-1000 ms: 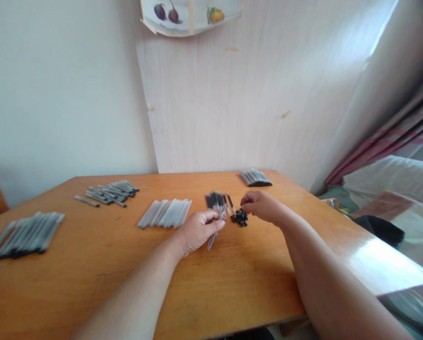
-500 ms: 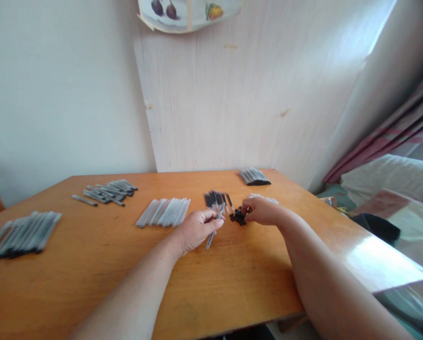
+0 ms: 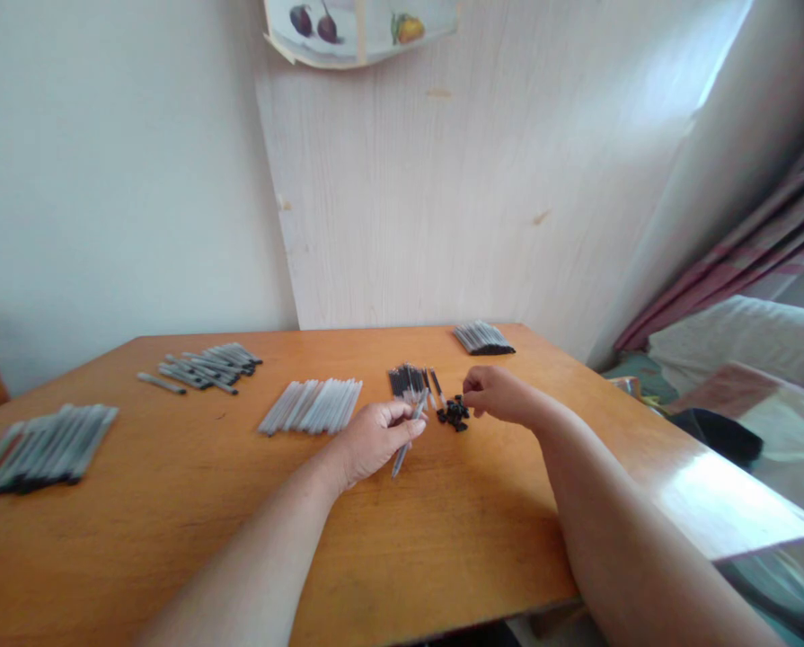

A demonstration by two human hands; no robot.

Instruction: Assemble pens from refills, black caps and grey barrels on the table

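Note:
My left hand [image 3: 381, 440] pinches a clear pen barrel [image 3: 402, 456], tilted with its lower end toward me. My right hand [image 3: 492, 394] is closed, thumb and fingertips together, just right of a small heap of black plastic pen plugs [image 3: 454, 413]; whatever it may hold is too small to make out. Beyond the left hand lies a bundle of dark pen refills [image 3: 405, 379], with a couple lying apart beside it. To its left is a row of clear empty barrels [image 3: 313, 404].
On the wooden table [image 3: 402, 557], pens with black ends form a pile [image 3: 206, 367] at the back left, a row [image 3: 48, 445] at the near left and a stack [image 3: 483, 338] at the back right. A bed [image 3: 765, 377] stands beyond the right edge.
My right hand has lifted slightly off the black plugs and shifted a little to the right. The left hand with the barrel is nearly unmoved.

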